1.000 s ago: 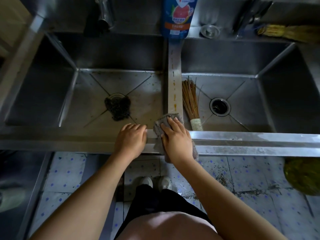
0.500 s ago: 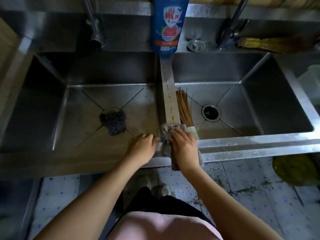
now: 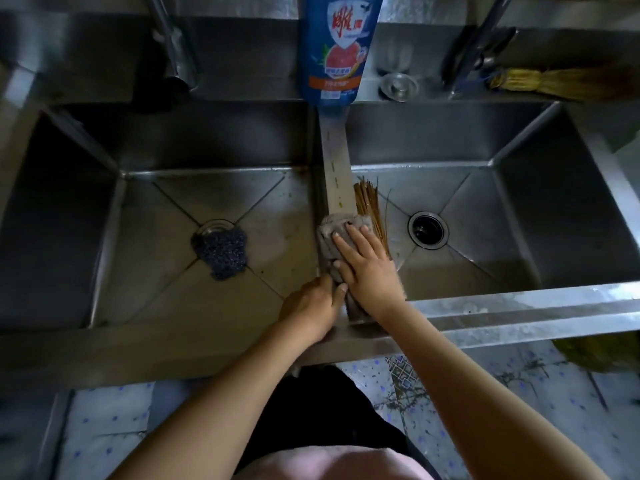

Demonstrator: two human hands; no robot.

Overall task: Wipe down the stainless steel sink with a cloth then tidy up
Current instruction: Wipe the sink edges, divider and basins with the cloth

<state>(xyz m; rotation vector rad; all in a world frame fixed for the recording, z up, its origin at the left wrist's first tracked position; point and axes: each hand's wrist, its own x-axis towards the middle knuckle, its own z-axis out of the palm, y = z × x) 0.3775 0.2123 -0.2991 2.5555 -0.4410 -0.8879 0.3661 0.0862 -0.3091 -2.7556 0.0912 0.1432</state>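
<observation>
My right hand (image 3: 367, 270) lies flat, fingers straight, and presses the grey cloth (image 3: 330, 232) onto the divider (image 3: 336, 161) of the stainless steel sink (image 3: 519, 308), towards its near end. The cloth is bunched over the top of the divider and hangs a little down its left side. My left hand (image 3: 311, 303) sits just left of the divider at the front rim, its fingertips against the cloth's near edge; I cannot tell whether it pinches the cloth or only touches it. Just right of the divider, a bamboo brush (image 3: 369, 207) lies in the right basin, and further right is the open drain (image 3: 427, 231). Left of the divider, a dark scourer (image 3: 221, 252) covers the left basin's drain. At the divider's far end stands a blue dish soap bottle (image 3: 337, 46).
</observation>
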